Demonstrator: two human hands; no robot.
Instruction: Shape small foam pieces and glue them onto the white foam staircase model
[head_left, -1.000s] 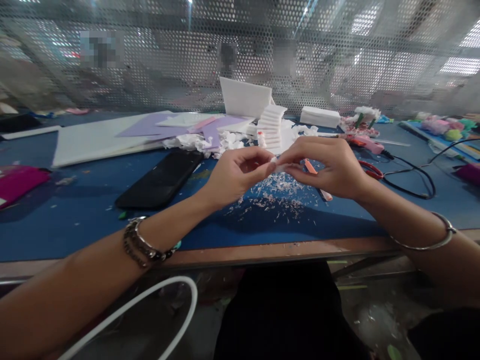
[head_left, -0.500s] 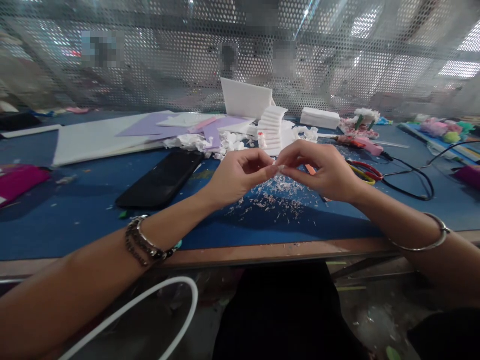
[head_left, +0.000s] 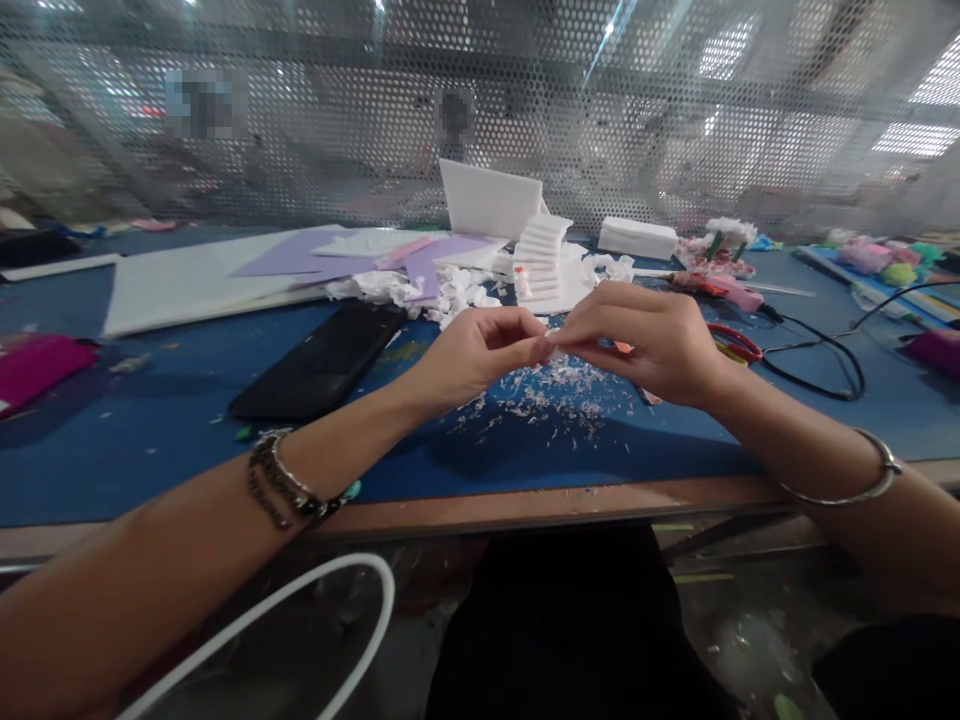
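Over the middle of the table, my left hand (head_left: 480, 352) and my right hand (head_left: 656, 338) meet fingertip to fingertip. Both pinch a small white piece (head_left: 553, 337), mostly covered by the fingers, so its exact kind is unclear. Below them, fine white and pinkish shreds (head_left: 570, 400) lie scattered on the blue tabletop. Just behind the hands stands a white stair-shaped model (head_left: 540, 262) with a small red spot on its left side. Crumpled white scraps (head_left: 457, 290) lie to the left of the model.
A black phone (head_left: 322, 365) lies left of my hands. White and purple sheets (head_left: 292, 252) spread behind it. At right are a pink glue gun (head_left: 731, 290), a black cable (head_left: 844, 392) and red-and-yellow handles (head_left: 739, 342). A perforated metal screen (head_left: 337, 130) closes off the back.
Both hands stay together at the same spot. My right fingers have shifted slightly left and closed further over the white piece, which shows less now.
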